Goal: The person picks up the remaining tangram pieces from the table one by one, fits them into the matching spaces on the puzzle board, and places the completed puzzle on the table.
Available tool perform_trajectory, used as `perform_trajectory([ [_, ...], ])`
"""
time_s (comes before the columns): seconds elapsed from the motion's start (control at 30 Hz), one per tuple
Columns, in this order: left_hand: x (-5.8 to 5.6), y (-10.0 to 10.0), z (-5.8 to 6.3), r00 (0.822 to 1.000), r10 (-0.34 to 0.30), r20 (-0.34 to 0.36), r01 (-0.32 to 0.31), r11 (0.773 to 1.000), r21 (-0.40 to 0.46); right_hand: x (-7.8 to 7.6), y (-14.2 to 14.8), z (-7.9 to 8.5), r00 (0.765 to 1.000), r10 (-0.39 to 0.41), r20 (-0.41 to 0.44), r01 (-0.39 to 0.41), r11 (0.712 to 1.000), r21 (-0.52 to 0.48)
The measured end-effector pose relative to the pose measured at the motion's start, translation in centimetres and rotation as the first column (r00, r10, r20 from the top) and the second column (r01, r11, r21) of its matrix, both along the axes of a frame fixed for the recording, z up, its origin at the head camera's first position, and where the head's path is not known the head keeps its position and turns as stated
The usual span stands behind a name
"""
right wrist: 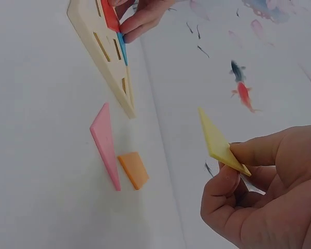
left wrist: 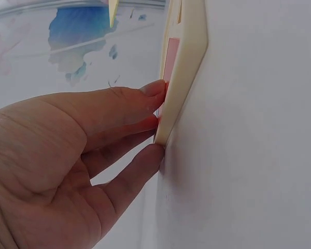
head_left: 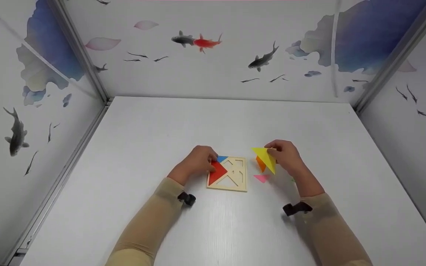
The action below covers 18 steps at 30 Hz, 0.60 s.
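Observation:
A pale wooden tangram board [head_left: 245,184] lies flat on the table, with a red triangle [head_left: 217,173] and a blue piece [head_left: 222,159] set in its left side. My left hand [head_left: 199,160] holds the board at its left edge; the thumb rests on the red triangle and another finger touches the board's side in the left wrist view. Raised to the right of the board, my right hand [head_left: 285,155] pinches a yellow triangle [head_left: 266,157] between thumb and fingers. Below it lie an orange piece [right wrist: 133,170], partly hidden in the head view, and a pink piece [right wrist: 105,145].
Under the right wrist a sliver of a green piece [head_left: 293,180] shows. Several cut-out recesses are visible in the board. White panels [head_left: 213,70] printed with fish and petals stand around the white table [head_left: 161,122] at the back and both sides.

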<state>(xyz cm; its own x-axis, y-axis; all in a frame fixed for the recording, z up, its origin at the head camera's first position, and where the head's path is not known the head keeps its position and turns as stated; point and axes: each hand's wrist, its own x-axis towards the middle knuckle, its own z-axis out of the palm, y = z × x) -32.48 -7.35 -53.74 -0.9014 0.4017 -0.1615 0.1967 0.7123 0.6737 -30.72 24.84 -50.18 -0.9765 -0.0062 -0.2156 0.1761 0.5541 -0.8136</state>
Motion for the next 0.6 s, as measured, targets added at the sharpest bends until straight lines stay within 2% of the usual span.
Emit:
perform_trajectory([
  [0.27,-0.1,0.0,-0.1,1.000,0.002,0.008,-0.002,1.000,-0.008,-0.2,-1.8,0.2,1.000,0.028,0.007,-0.027,0.998,-0.056],
  [0.5,-0.1,0.1,0.0,0.999,-0.035,-0.040,0.034,0.999,-0.020,-0.3,-2.9,-0.4,0.998,0.064,-0.006,-0.064,0.993,-0.100],
  [0.6,-0.3,0.1,0.1,0.998,-0.041,-0.036,0.040,0.999,-0.026,-0.3,-3.4,-0.5,0.999,0.053,-0.002,-0.053,0.992,-0.112],
])
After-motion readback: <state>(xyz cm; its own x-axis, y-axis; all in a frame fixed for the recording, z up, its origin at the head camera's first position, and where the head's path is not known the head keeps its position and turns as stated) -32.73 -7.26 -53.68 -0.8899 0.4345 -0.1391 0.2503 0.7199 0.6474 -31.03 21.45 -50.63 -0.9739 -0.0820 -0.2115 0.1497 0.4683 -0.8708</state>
